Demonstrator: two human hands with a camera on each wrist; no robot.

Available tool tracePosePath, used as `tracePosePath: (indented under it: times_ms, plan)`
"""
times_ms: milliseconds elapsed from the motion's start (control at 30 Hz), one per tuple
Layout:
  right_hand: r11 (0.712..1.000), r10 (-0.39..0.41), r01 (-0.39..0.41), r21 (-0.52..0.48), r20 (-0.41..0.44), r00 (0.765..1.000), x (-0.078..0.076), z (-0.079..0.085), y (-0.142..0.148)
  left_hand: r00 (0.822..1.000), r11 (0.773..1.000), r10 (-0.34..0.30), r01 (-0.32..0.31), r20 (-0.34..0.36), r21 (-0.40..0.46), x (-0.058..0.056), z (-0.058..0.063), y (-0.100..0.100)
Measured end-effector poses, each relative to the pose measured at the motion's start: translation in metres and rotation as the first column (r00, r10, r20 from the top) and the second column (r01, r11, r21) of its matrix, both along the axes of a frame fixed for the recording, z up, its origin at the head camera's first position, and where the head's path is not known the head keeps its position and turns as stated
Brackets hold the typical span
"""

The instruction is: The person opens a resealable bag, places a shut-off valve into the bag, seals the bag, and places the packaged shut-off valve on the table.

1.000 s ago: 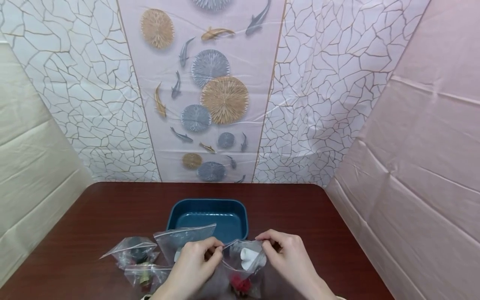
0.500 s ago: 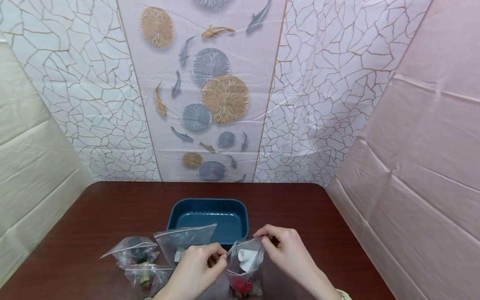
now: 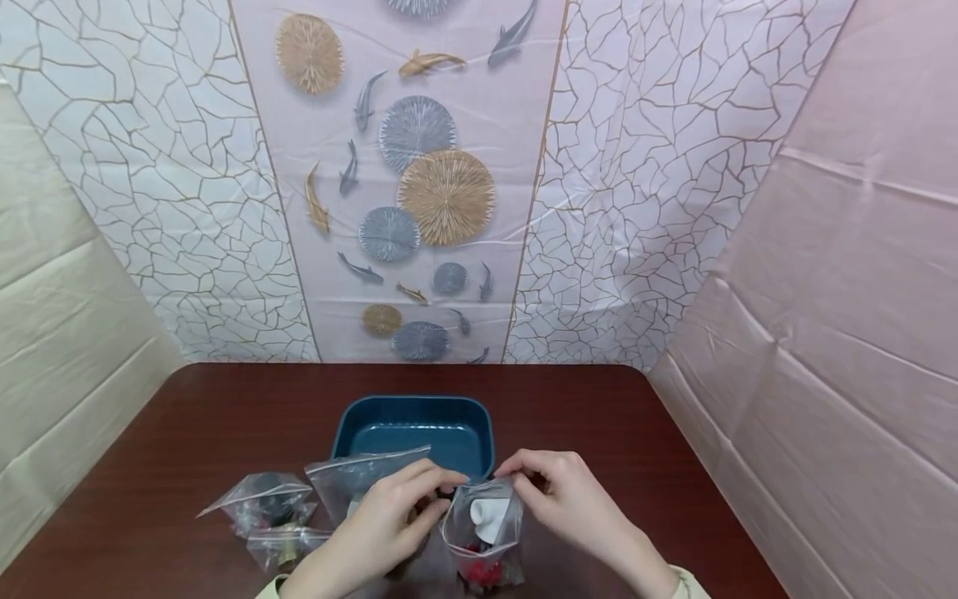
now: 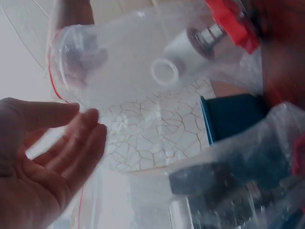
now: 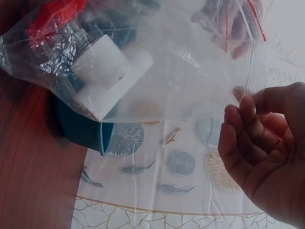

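A clear zip bag (image 3: 462, 532) with a red stripe along its mouth stands upright between my hands. Inside it lies a white pipe valve (image 3: 490, 520) with a red handwheel (image 5: 56, 21); its tubular body and threaded stem show in the left wrist view. At the bag's right top corner, my right hand (image 3: 572, 503) pinches the rim between thumb and fingertips. My left hand (image 3: 385, 520) is at the left of the mouth, its index fingertip by the rim. A gap shows between its thumb and fingers, and the fingers look relaxed.
Behind the bag, a dark blue tray (image 3: 415, 399) sits on the brown table (image 3: 584, 416). Several other filled zip bags are at the left: one upright bag (image 3: 367, 472) by the tray, another bag (image 3: 258, 491) farther left, and a low bag (image 3: 288, 541) in front.
My left hand has let go of the bag's edge, and its fingers have spread and moved up and right along the mouth. The right hand has shifted slightly left, still pinching the rim.
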State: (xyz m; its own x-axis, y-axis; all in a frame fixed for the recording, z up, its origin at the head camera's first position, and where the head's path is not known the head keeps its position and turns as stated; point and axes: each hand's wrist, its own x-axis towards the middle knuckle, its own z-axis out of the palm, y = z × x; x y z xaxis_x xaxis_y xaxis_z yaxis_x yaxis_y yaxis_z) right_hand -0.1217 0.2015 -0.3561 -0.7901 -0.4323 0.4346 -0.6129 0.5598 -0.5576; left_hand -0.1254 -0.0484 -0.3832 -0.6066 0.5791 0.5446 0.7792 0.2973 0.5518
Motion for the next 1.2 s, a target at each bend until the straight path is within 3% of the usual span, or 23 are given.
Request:
tracePosePath:
  times_ms: [133, 267, 367, 500, 633, 867, 1067, 1200]
  plan:
    - [0.998, 0.056, -0.057, 0.02, 0.03, 0.998, -0.001, 0.002, 0.001, 0.991, 0.997, -0.066, 0.061, -0.113, -0.042, -0.007, -0.001, -0.004]
    - [0.995, 0.092, -0.094, 0.04, 0.057, 0.994, -0.002, 0.002, 0.001, 0.983, 0.988, -0.116, 0.1, -0.143, -0.117, -0.016, -0.001, -0.007]
    - [0.994, 0.096, -0.098, 0.052, 0.046, 0.994, -0.001, 0.002, 0.001, 0.963, 0.974, -0.189, 0.16, -0.19, -0.158, -0.023, 0.003, -0.008]
    - [0.996, 0.076, -0.076, 0.053, 0.003, 0.997, 0.002, 0.002, 0.002, 0.932, 0.967, -0.231, 0.188, -0.281, -0.173, -0.028, 0.009, -0.008]
    - [0.993, -0.004, 0.0, 0.114, 0.034, 0.999, 0.007, 0.002, 0.005, 0.932, 0.974, -0.194, 0.146, -0.307, -0.172, -0.027, 0.009, -0.007]
    - [0.953, -0.136, 0.091, 0.287, 0.138, 0.981, 0.015, -0.005, 0.017, 0.943, 0.984, -0.127, 0.082, -0.307, -0.156, -0.022, 0.003, -0.009]
    - [0.975, -0.134, 0.087, 0.203, 0.231, 0.964, 0.016, -0.007, 0.028, 0.924, 0.988, -0.131, 0.092, -0.359, -0.126, -0.019, -0.002, -0.011]
    - [0.983, -0.134, 0.103, 0.151, 0.213, 0.968, 0.016, -0.006, 0.03, 0.919, 0.986, -0.117, 0.061, -0.377, -0.157, -0.015, -0.002, -0.011]
